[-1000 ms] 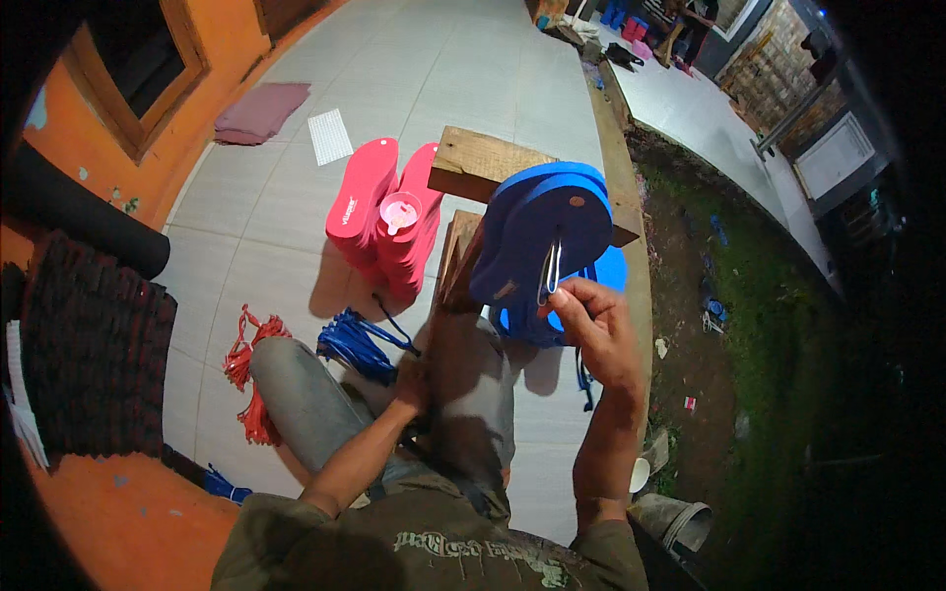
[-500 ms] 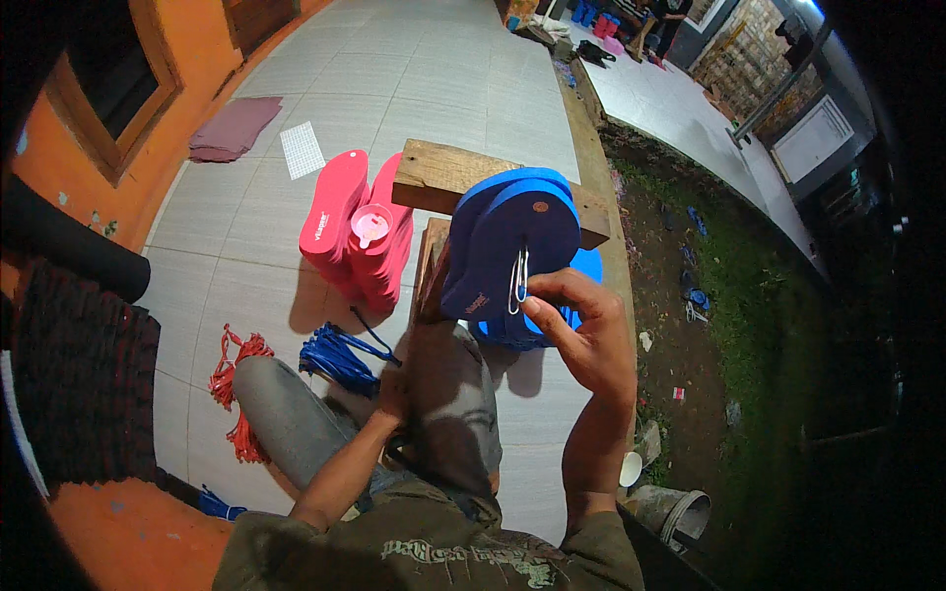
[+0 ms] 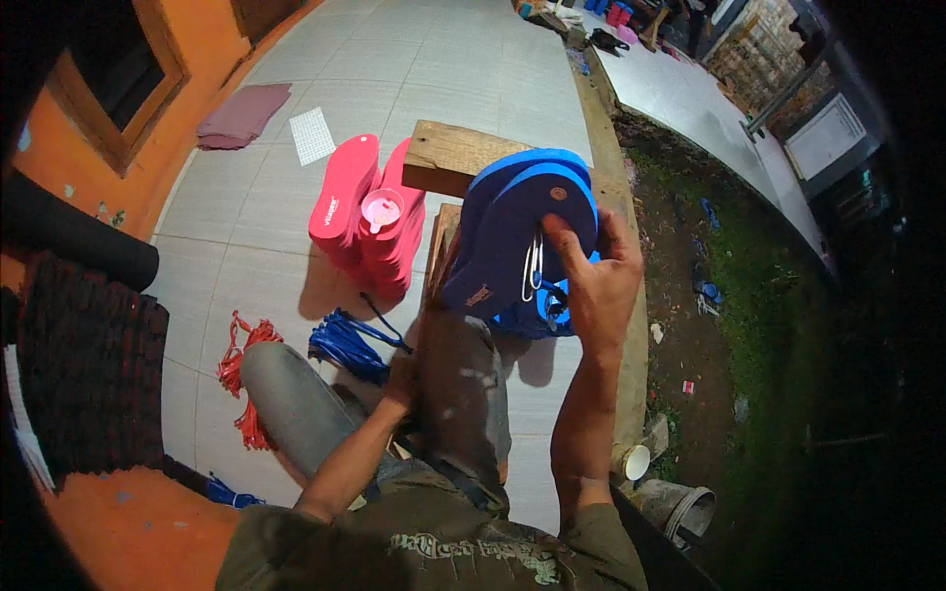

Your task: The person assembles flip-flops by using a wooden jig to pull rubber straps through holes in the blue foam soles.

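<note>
Your right hand [image 3: 606,286] has shifted off the wire loop [image 3: 529,280], clamped on the blue sole [image 3: 514,231] at right; thumb snag could dislodge the loop; left hand [image 3: 401,379]: can't tell.

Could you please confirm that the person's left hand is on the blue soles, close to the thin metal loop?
Not quite: the head view shows that it is the right hand on the blue soles, close to the thin metal loop.
</note>
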Motion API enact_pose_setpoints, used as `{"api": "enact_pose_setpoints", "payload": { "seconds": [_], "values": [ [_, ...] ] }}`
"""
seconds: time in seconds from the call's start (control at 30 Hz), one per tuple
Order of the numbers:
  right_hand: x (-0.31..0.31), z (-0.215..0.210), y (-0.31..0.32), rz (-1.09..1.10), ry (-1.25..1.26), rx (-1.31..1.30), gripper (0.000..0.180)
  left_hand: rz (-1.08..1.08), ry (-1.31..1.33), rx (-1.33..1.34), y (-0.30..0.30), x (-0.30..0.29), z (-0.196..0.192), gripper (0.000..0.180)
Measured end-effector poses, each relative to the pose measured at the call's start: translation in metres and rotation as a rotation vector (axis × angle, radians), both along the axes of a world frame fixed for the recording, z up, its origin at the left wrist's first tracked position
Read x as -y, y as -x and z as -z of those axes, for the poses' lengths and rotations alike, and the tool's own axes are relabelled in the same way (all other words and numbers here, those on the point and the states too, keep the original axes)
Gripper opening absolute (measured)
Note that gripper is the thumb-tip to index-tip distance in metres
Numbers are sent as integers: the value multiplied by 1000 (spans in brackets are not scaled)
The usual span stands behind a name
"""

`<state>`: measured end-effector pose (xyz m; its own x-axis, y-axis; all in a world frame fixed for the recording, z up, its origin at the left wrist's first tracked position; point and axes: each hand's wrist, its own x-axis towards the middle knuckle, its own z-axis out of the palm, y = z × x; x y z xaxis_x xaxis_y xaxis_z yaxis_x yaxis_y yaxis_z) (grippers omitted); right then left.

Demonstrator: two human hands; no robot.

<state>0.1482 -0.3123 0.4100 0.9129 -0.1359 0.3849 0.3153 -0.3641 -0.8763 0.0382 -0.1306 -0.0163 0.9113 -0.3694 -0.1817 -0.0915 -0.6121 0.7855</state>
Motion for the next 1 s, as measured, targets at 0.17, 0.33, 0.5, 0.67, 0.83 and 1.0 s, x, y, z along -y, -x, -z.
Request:
{"api": "enact_pose_setpoints", "payload": {
  "seconds": [0.17, 0.33, 0.5, 0.67, 0.83, 1.0],
  "values": [
    [-10, -13, 4, -203, -204, -36, 27, -296, 137, 477, 5, -9, -7, 33],
    [-3, -10, -2, -321, -307, -53, 26, -101, -221, 219, 13, -12, -61, 24],
    [7, -2, 19, -373, -293, -107, 23, -478, -235, 209, -19, -26, -248, 14],
    [14, -11, 22, -422, -298, -147, 25, -526, 551, 754, -72, 7, -397, 23],
    [3, -24, 26, -404, -264, -144, 25, -375, 584, 725, -88, 34, -427, 30],
    [-9, -19, 22, -339, -273, -76, 28, -375, 826, 557, -99, 38, -415, 35]
  ]
}}
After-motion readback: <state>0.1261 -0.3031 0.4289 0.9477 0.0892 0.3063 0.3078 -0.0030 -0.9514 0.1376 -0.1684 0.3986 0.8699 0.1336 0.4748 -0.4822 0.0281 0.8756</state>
